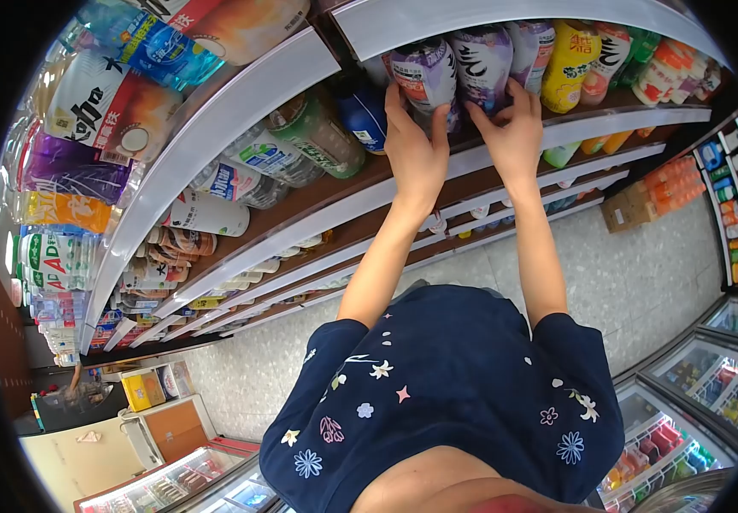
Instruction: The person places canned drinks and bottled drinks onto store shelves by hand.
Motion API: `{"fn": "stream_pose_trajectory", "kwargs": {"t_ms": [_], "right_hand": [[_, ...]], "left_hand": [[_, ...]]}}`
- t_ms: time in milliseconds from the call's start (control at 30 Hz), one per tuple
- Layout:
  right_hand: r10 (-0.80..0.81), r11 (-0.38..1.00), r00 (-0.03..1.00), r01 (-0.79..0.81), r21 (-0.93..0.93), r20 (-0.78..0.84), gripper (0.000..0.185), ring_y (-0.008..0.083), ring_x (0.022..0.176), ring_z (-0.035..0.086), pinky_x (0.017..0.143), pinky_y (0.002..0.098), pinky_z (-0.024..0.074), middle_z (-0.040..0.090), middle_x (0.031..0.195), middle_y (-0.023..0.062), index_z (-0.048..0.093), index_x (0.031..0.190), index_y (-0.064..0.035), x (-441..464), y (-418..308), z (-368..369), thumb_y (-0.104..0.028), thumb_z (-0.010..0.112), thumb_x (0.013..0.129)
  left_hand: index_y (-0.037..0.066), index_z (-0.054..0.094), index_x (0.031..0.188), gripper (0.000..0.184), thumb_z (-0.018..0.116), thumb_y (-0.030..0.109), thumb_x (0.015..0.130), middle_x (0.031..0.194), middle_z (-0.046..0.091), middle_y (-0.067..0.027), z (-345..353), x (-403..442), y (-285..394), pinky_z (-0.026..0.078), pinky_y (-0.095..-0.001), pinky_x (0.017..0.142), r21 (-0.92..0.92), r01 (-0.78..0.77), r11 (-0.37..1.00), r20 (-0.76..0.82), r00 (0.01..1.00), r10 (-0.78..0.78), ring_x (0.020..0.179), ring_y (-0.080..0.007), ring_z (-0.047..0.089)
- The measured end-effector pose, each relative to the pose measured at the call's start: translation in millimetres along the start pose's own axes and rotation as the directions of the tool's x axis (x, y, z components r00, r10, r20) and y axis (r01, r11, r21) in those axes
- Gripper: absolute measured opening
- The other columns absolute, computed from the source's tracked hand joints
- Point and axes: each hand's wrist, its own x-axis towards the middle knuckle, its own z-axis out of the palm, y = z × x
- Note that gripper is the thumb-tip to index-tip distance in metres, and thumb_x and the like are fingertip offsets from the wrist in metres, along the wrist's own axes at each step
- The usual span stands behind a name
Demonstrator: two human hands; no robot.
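Both my hands reach up to a row of purple-and-white drink bottles on a shelf. My left hand (418, 158) has its thumb and fingers around the lower part of the leftmost purple bottle (424, 73). Beside it, my right hand (510, 141) holds the base of the middle purple bottle (482, 64) between thumb and fingers. A third purple bottle (531, 51) stands just right of it, close to my right fingertips. Further right is a yellow bottle (569, 68). A dark blue container (362, 115) sits left of my left hand.
The shelf edge (582, 128) runs in front of the bottles. Green-capped and clear bottles (317, 137) fill the shelf to the left. Glass-fronted fridges (659, 436) stand behind me on the right, and a cardboard box (629, 208) rests on the tiled floor (634, 282).
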Motion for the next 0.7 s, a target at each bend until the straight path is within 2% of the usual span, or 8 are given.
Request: {"fn": "stream_pose_trajectory", "kwargs": {"t_ms": [233,367,433,500,533,633,667,700], "right_hand": [[0.016,0.989,0.999,-0.011,0.147,-0.030,0.054,0.0150,0.057,0.050,0.055,0.0281,0.0458,0.051,0.095,0.0087,0.061,0.108,-0.0014,-9,6,-15,-0.016,0.086,0.063],[0.099,0.876,0.992,-0.123,0.466,0.075,0.043,0.0125,0.078,0.064,0.072,0.0277,0.0525,0.066,0.097,0.0064,0.064,0.103,0.0006,-17,6,-32,-0.009,0.086,0.067],[0.017,0.932,0.999,-0.028,0.361,0.034,0.048,0.0126,0.085,0.065,0.081,0.0298,0.0527,0.068,0.098,0.0068,0.063,0.106,0.0020,-29,24,-38,-0.008,0.088,0.066],[-0.011,0.911,0.993,0.058,0.408,-0.115,0.050,0.0131,0.089,0.064,0.084,0.0304,0.0513,0.067,0.100,0.0072,0.062,0.108,0.0026,-18,-18,-53,-0.008,0.087,0.067],[0.017,0.883,0.999,-0.028,0.468,0.028,0.049,0.0136,0.095,0.062,0.086,0.0298,0.0496,0.066,0.105,0.0063,0.061,0.112,0.0017,-18,-23,-61,-0.009,0.085,0.071],[-0.155,0.953,0.957,0.080,0.291,0.247,0.042,0.0131,0.094,0.062,0.085,0.0293,0.0495,0.066,0.104,0.0052,0.063,0.110,0.0000,-31,-13,-65,-0.010,0.083,0.074],[-0.080,0.942,0.977,0.010,0.336,0.196,0.032,0.0128,0.089,0.064,0.082,0.0287,0.0507,0.068,0.098,0.0038,0.066,0.103,-0.0009,-32,-21,-60,-0.010,0.081,0.076],[-0.215,0.952,0.963,0.170,0.254,0.161,0.031,0.0115,0.085,0.065,0.079,0.0282,0.0517,0.069,0.093,0.0027,0.068,0.099,-0.0009,-30,-20,-54,-0.010,0.084,0.074]], "left_hand": [[-0.002,0.020,0.148,0.072,0.060,0.008,0.089,0.122,0.056,-0.0325,-12,-5,10,0.050,-0.0426,0.083,0.076,0.053,0.996,0.138,0.988,-0.063,0.103,-0.0458,0.061],[0.003,0.019,0.151,0.073,0.057,0.004,0.088,0.123,0.057,-0.0305,-17,-6,11,0.050,-0.0428,0.083,0.086,0.065,0.994,0.213,0.974,-0.082,0.102,-0.0438,0.062],[0.004,0.020,0.151,0.073,0.056,0.003,0.088,0.122,0.058,-0.0282,-17,-8,8,0.050,-0.0434,0.083,0.095,-0.023,0.995,0.230,0.973,0.000,0.101,-0.0432,0.062],[0.007,0.028,0.149,0.067,0.053,0.001,0.087,0.118,0.062,-0.0245,-15,-9,5,0.050,-0.0434,0.085,0.079,-0.036,0.996,0.249,0.968,0.015,0.101,-0.0426,0.063],[0.007,0.030,0.149,0.065,0.052,0.000,0.088,0.118,0.063,-0.0238,-13,-8,1,0.050,-0.0432,0.087,0.052,-0.020,0.998,0.281,0.960,0.005,0.102,-0.0422,0.063],[0.005,0.038,0.144,0.056,0.048,-0.003,0.089,0.118,0.064,-0.0223,-15,-5,-3,0.049,-0.0397,0.093,-0.153,0.115,0.981,0.322,0.945,-0.061,0.110,-0.0380,0.062],[0.004,0.039,0.143,0.055,0.047,-0.003,0.090,0.119,0.063,-0.0221,-19,-6,-2,0.049,-0.0388,0.093,-0.212,0.135,0.968,0.312,0.948,-0.064,0.111,-0.0371,0.062],[0.003,0.040,0.143,0.054,0.047,-0.003,0.090,0.120,0.063,-0.0218,-21,-9,-1,0.048,-0.0379,0.094,-0.268,0.155,0.951,0.305,0.950,-0.069,0.113,-0.0361,0.061]]}}
